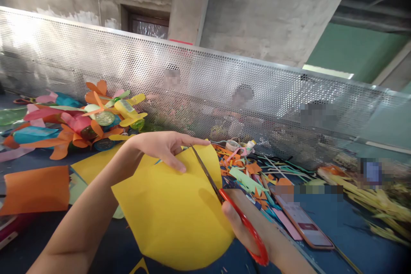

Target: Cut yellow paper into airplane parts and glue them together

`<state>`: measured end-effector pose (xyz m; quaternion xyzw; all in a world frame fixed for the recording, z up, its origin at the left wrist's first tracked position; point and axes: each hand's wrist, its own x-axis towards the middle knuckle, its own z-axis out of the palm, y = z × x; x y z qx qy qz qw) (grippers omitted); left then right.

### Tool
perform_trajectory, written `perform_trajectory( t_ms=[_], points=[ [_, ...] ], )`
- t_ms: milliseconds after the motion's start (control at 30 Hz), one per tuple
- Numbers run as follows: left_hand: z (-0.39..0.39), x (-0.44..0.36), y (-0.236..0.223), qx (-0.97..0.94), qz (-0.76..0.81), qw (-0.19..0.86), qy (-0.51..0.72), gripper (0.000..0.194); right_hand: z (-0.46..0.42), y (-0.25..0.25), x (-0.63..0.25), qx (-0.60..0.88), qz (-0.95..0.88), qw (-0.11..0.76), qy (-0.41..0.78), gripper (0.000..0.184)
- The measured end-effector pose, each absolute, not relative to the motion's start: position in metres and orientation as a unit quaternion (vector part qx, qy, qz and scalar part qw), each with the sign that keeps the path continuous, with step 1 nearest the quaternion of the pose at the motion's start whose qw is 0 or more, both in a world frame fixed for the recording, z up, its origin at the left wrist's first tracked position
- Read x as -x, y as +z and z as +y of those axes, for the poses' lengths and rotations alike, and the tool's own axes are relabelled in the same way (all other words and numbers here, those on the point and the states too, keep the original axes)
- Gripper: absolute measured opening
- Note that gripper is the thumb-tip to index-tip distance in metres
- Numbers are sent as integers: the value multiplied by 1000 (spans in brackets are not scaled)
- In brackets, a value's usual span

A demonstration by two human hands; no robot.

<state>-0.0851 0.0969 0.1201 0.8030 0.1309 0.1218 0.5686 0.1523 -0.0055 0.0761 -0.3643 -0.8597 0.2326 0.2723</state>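
A large sheet of yellow paper [173,214] with a rounded lower edge is held up in front of me. My left hand [167,147] grips its upper edge, thumb on the near face and index finger stretched along the top. In my right hand [244,218] is a pair of scissors [247,222] with red handles. Their dark blade lies slantwise across the paper's upper right part, its tip close to my left index finger. Part of my right hand's fingers is hidden behind the sheet.
Paper flowers [77,124] in several colours are heaped at the left, near an orange sheet [37,190]. Paper scraps [244,171] lie beyond the scissors. A phone [305,222] rests at the right, near yellowish dry stalks [375,197]. A perforated metal panel [199,81] stands behind the table.
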Motion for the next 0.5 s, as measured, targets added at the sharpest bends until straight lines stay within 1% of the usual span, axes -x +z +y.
perform_trajectory(
  t_ms=[167,300,500],
  points=[
    [98,85,118,-803,136,562,143,80,-1,70,-155,391,-855,263,216,57],
    [99,86,118,-803,133,563,144,81,1,63,-155,396,-855,280,183,60],
    [99,86,118,-805,134,558,153,80,0,62,-153,397,-855,290,166,61]
  ],
)
